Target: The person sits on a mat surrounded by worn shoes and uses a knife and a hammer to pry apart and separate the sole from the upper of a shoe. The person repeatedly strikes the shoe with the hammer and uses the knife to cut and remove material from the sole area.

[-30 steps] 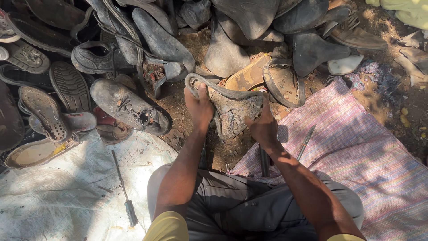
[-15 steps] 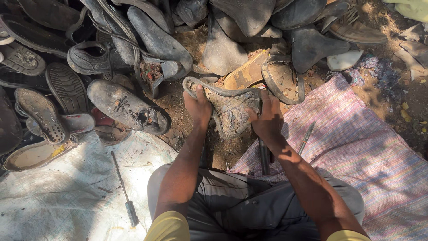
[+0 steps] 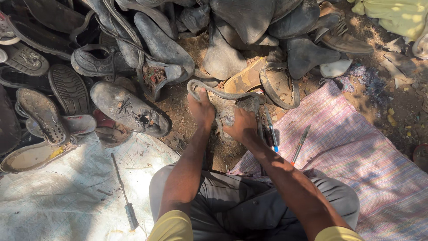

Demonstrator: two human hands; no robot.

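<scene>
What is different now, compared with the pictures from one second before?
Little changed. Both hands, left hand and right hand, keep gripping the worn shoe, only drawn slightly closer to the person. A blue pen now shows beside the right hand. The screwdriver and the shoe pile stayed in place.

**Both arms stretched forward, hands closed at frame centre**

Both bare forearms rise from the bottom of the frame toward its centre, converging slightly. The left hand [image 3: 201,108] sits just left of centre, fingers curled down in a grip, knuckles up. The right hand [image 3: 243,126] lies close beside it, slightly lower, also clenched, wrist bent downward.
</scene>
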